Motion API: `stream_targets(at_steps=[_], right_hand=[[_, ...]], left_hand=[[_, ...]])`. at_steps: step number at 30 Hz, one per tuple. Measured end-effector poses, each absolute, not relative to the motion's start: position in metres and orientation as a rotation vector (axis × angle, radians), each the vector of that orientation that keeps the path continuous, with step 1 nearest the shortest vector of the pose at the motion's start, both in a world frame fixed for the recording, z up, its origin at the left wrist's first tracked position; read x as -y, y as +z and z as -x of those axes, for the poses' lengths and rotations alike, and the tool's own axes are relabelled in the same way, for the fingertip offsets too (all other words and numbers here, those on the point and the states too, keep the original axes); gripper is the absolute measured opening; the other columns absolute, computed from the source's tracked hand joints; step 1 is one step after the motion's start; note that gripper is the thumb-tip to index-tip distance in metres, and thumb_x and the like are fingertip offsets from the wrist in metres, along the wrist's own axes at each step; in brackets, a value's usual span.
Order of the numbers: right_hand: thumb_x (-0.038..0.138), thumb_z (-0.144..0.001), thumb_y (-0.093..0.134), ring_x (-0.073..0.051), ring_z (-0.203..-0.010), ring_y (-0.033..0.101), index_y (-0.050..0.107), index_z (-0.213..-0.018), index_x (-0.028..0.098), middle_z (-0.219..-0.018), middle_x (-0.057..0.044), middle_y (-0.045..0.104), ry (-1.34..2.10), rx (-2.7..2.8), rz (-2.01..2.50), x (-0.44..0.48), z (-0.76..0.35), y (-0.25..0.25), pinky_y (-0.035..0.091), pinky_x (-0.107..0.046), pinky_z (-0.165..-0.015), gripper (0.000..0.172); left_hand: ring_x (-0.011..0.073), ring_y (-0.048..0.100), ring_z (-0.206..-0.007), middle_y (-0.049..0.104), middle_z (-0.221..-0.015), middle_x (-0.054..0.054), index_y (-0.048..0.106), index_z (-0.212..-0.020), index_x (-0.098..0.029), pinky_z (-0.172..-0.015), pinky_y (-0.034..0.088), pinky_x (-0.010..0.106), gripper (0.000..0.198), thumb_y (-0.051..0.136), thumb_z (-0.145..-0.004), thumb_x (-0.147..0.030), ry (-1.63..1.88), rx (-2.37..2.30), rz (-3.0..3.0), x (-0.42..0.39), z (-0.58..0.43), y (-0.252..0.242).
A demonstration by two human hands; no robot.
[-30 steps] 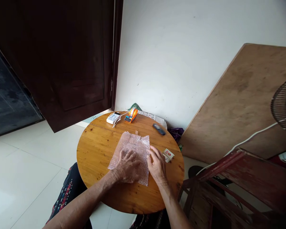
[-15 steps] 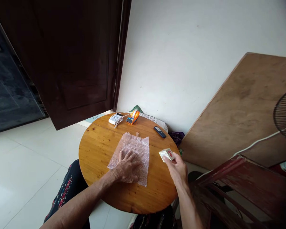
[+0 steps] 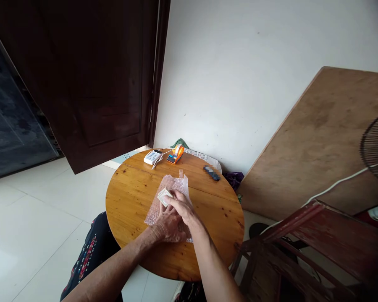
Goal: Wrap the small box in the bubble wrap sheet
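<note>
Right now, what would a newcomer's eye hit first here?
The bright orange tape dispenser near the far edge of the round wooden table. Then the right hand, holding a small pale box over the bubble wrap. The dark door looms at upper left.

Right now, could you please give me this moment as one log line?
left hand: on bubble wrap | right hand: holding small box over wrap

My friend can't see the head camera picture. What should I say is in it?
A person's right hand holds a small box over bubble wrap, where the left hand rests, on a round wooden table. An orange tape dispenser sits farther back.
</note>
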State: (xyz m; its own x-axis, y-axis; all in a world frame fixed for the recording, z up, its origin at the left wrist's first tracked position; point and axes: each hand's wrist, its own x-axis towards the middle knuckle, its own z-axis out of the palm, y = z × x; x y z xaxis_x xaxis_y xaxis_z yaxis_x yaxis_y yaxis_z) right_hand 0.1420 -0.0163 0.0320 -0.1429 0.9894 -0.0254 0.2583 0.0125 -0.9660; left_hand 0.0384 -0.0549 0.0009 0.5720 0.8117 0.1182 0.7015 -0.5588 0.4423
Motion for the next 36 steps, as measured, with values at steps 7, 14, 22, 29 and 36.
stream_targets(at_steps=[7,14,22,29,36], right_hand=[[0.041,-0.067,0.069,-0.024,-0.091,0.065,0.061,-0.106,0.02,-0.097,-0.004,0.072,0.966,1.319,1.463,0.016,-0.195,0.007,0.05,-0.036,-0.083,0.045],[0.035,-0.069,0.071,-0.024,-0.094,0.067,0.06,-0.113,0.022,-0.101,-0.004,0.072,0.887,1.458,1.383,0.024,-0.202,-0.01,0.051,-0.039,-0.089,0.047],[0.033,-0.07,0.071,-0.027,-0.107,0.067,0.059,-0.115,0.022,-0.115,-0.008,0.071,1.001,1.421,1.236,0.02,-0.205,-0.014,0.052,-0.043,-0.096,0.048],[0.04,-0.079,0.067,-0.027,-0.119,0.061,0.057,-0.128,0.022,-0.129,-0.009,0.065,0.875,1.603,1.244,0.02,-0.204,-0.007,0.044,-0.044,-0.107,0.053],[0.027,-0.074,0.061,-0.027,-0.126,0.055,0.058,-0.13,0.022,-0.135,-0.009,0.061,0.723,1.722,1.385,0.021,-0.202,-0.014,0.039,-0.045,-0.111,0.056]], left_hand=[[0.0449,0.018,-0.146,0.03,-0.159,0.012,0.051,-0.14,-0.033,-0.108,0.007,0.08,0.071,0.069,-0.075,-0.056,0.368,-1.123,-2.484,0.051,-0.033,0.009],[0.0358,0.034,-0.142,0.048,-0.148,0.016,0.061,-0.129,-0.021,-0.117,0.018,0.063,0.05,0.067,-0.082,-0.035,0.457,-1.44,-2.37,0.055,-0.003,-0.001],[0.0328,0.036,-0.142,0.05,-0.147,0.013,0.051,-0.137,-0.019,-0.119,0.016,0.06,0.062,0.068,-0.081,-0.038,0.682,-1.376,-2.389,0.06,0.013,-0.025],[0.0328,0.037,-0.14,0.052,-0.145,0.014,0.048,-0.139,-0.02,-0.119,0.015,0.06,0.066,0.071,-0.078,-0.036,0.728,-1.375,-2.357,0.06,0.01,-0.021],[0.0328,0.037,-0.141,0.053,-0.144,0.014,0.048,-0.138,-0.019,-0.119,0.016,0.06,0.067,0.07,-0.078,-0.035,0.72,-1.377,-2.356,0.061,0.012,-0.019]])
